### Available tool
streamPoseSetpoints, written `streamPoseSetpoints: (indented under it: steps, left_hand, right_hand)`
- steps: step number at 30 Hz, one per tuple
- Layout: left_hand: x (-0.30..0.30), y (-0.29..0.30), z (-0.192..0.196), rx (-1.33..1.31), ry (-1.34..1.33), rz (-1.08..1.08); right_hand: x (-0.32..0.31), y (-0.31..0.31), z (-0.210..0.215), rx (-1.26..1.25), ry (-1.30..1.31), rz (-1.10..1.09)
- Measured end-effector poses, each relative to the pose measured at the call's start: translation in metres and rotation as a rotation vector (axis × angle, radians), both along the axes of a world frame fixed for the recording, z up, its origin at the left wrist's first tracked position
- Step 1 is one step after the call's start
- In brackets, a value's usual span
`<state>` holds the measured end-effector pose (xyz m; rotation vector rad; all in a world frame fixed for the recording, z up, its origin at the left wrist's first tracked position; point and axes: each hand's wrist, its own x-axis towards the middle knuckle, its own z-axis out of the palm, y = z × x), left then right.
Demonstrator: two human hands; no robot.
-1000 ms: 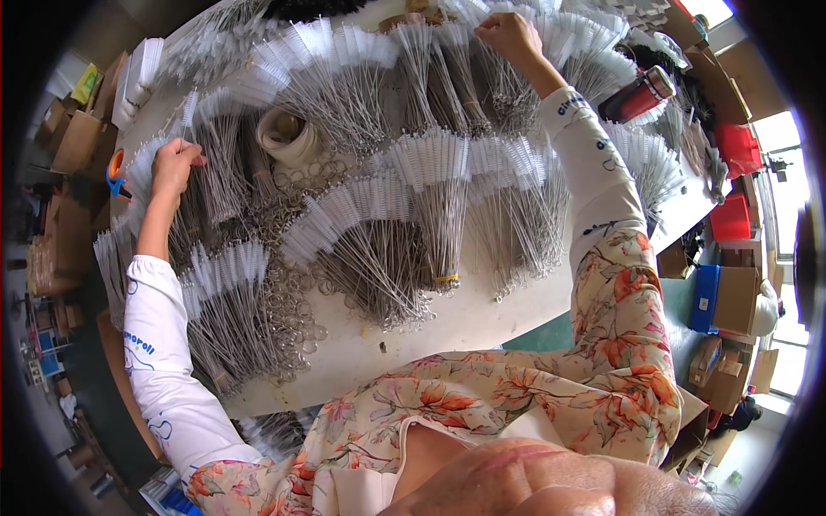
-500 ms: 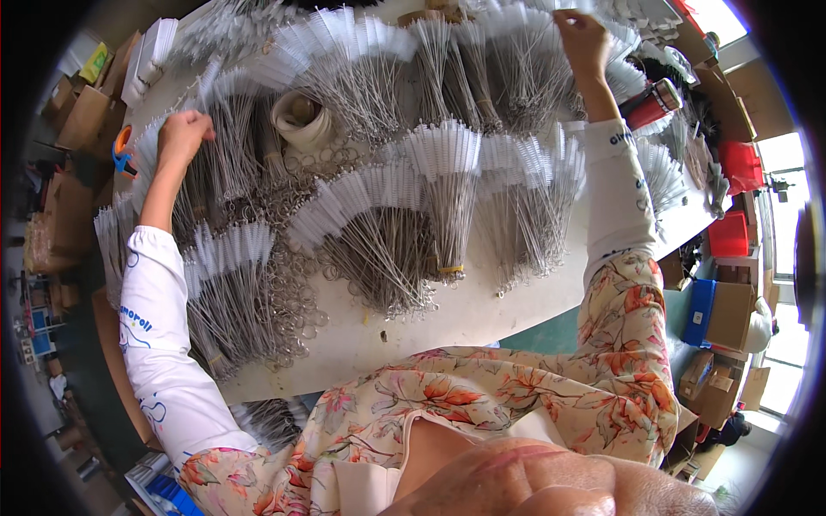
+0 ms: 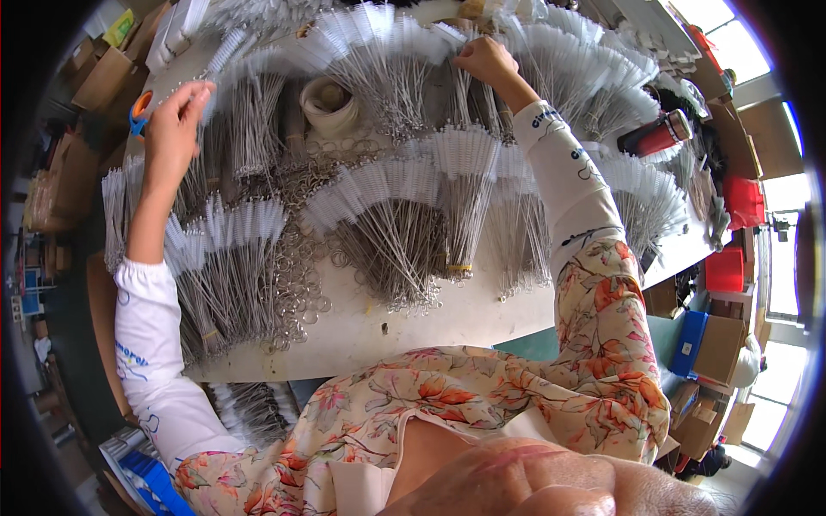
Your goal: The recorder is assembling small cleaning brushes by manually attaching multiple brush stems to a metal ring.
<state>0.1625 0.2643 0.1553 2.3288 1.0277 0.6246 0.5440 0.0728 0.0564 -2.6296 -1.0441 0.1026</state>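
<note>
Pale surface fills the middle of the frame, most of it under white-bristled wire brushes, the things being handled: broad fans across the top, another row through the centre, a thick cluster at lower left. Right hand, top centre, fingers curled in among the bristle heads of the upper row; its grip looks narrow, though whether a brush is pinched in it cannot be told. Left hand, upper left, thumb and forefinger brought close together beside the heads there; narrow too, contents unclear. Red-and-black bottle lying at upper right. Cream roll between upper and central rows, left of centre. Orange-handled tool just left of the left hand. Metal loops crowd the right side of the lower-left cluster; loose or wire ends, cannot say. Smallest noted: yellow band round the foot of one upright central bundle. Progress, as judged: sorting into bunches looks well along, with at least that bundle bound; many neighbouring fans lie spread with no tie visible, so a good share seems left. No exact count possible, as the heads overlap.
</note>
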Motion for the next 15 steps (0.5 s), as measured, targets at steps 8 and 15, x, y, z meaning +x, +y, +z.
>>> streamPoseSetpoints:
  steps: [8,15]
  left_hand:
    - [-0.060,-0.062,-0.024,-0.657,-0.261,-0.221]
    - [-0.027,-0.154,-0.005,-0.263,-0.544,-0.376]
  right_hand:
    - [0.015,-0.011,0.026,0.254,-0.045,0.017]
    - [-0.093,-0.037,0.101,1.147,0.902,0.743]
